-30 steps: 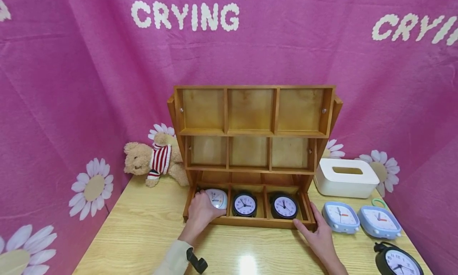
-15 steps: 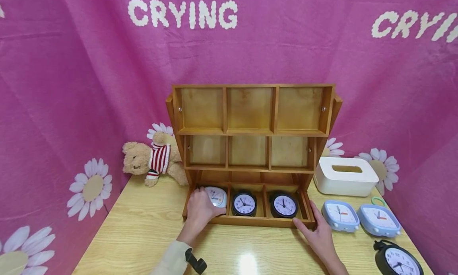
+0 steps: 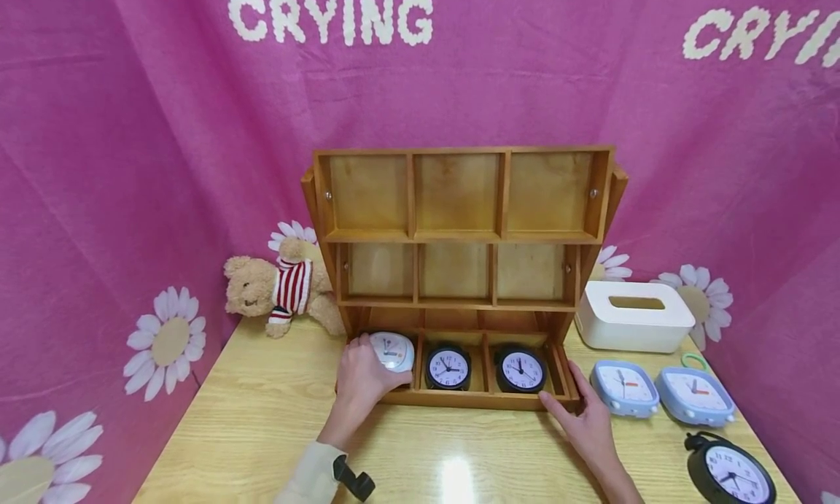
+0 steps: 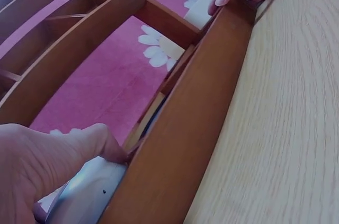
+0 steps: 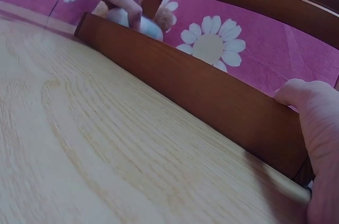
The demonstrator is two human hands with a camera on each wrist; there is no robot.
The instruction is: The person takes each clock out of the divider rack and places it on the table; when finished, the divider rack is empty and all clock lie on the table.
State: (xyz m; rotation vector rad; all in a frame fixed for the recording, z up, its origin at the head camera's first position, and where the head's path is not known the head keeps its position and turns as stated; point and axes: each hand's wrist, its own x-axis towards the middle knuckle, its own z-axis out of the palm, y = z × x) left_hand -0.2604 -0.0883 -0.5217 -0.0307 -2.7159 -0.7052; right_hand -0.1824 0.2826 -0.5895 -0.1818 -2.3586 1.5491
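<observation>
Our left hand point(image 3: 363, 378) pinches the pale clock point(image 3: 395, 352) at the left end of the shelf's point(image 3: 453, 303) bottom row. It sits between thumb and fingers, right of the palm; we cannot tell its long side. Our right hand point(image 3: 589, 425), well apart, grips the shelf's other end. The front board point(image 3: 459, 400) and a thin wall point(image 3: 420, 365) stand close; the black clock point(image 3: 449, 367) is next door.
</observation>
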